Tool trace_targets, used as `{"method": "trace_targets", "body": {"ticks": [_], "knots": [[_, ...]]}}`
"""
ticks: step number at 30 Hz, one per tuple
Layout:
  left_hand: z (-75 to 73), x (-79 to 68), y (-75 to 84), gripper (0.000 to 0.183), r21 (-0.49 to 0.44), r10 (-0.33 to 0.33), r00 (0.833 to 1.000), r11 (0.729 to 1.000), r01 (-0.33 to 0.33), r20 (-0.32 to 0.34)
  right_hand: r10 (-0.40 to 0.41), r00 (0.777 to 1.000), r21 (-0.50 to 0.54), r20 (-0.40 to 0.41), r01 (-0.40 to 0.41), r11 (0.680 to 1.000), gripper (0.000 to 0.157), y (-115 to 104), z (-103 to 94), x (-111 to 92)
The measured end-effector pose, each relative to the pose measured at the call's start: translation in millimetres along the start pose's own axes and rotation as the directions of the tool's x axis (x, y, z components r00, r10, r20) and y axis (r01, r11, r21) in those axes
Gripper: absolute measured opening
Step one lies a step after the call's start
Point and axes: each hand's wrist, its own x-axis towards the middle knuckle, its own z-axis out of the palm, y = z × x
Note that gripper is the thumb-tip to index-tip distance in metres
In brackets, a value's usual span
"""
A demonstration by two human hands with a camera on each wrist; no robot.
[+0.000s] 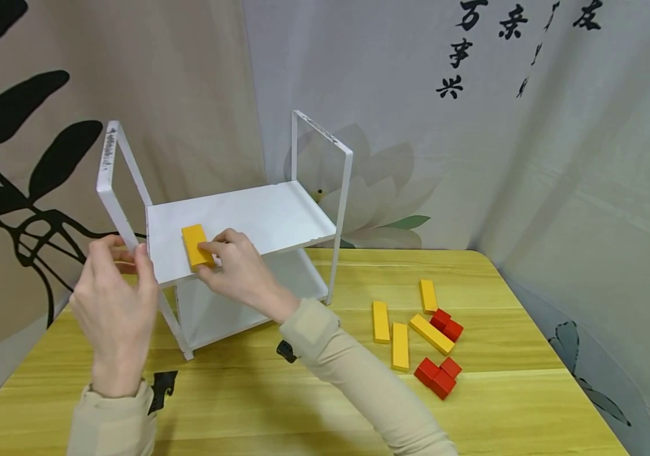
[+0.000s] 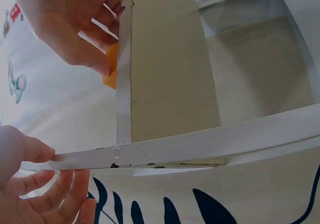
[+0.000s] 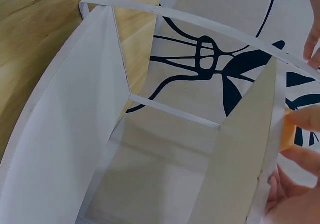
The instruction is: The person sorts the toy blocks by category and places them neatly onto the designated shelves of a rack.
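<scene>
A white two-tier rack [image 1: 245, 212] with a frame at each end stands on the table. My left hand [image 1: 116, 304] holds its left front upright, the thumb on one side and the fingers on the other, as the left wrist view also shows. On the upper shelf, near its front left corner, lies a yellow rectangular block [image 1: 193, 244]. My right hand [image 1: 239, 269] pinches this block between thumb and fingers at the shelf's front edge. In the right wrist view, the orange-looking block [image 3: 287, 129] is partly hidden behind the shelf edge.
Several yellow blocks [image 1: 400, 347] lie on the wooden table [image 1: 530, 405] right of the rack. Two red pieces made of joined cubes, one nearer [image 1: 438, 379] and one farther [image 1: 447, 325], lie among them. A printed curtain [image 1: 581, 190] hangs behind the table.
</scene>
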Motion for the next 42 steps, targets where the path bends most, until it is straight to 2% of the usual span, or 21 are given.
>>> {"method": "trace_targets", "body": {"ticks": [10,16,20,23,28,33,35,38,42], "knots": [[0.9,-0.4,-0.7,0.036,0.001,0.001,1.000,1.000,-0.001,-0.004,-0.045,0.998,-0.038,-0.042,0.043,0.998,0.033,2.7,2.8,-3.6],[0.7,-0.6,-0.1,0.037,0.004,-0.009,1.000,1.000,0.009,0.005,-0.083,0.992,0.037,-0.098,0.087,0.996,0.027,12.8,2.9,-15.0],[0.8,-0.7,0.4,0.037,0.009,-0.015,1.000,1.000,0.015,0.010,-0.144,0.971,0.111,-0.190,0.167,0.980,0.023,27.1,2.1,-28.2],[1.2,-0.5,0.4,0.037,0.008,-0.013,1.000,1.000,0.013,0.007,-0.191,0.949,0.111,-0.250,0.224,0.968,0.022,42.5,-1.2,-41.4],[2.2,0.1,0.2,0.036,0.002,-0.008,1.000,1.000,0.008,-0.001,-0.196,0.940,0.115,-0.281,0.236,0.965,0.023,75.6,-8.8,-67.4],[2.4,0.2,0.4,0.037,0.005,-0.011,1.000,1.000,0.011,0.003,-0.123,0.960,0.160,-0.252,0.166,0.973,0.024,114.6,-15.2,-98.7],[2.3,0.2,0.5,0.037,0.004,-0.010,1.000,1.000,0.010,0.006,-0.049,0.974,0.170,-0.221,0.088,0.982,0.025,130.4,-17.9,-113.9],[2.5,0.3,0.5,0.036,0.000,-0.009,1.000,1.000,0.009,0.007,0.057,0.982,0.188,-0.179,-0.023,0.982,0.026,154.5,-20.6,-136.3],[3.1,0.1,-0.1,0.036,-0.002,-0.009,1.000,1.000,0.009,-0.002,0.192,0.977,0.217,-0.093,-0.168,0.962,0.029,183.3,-24.5,-162.4]]}}
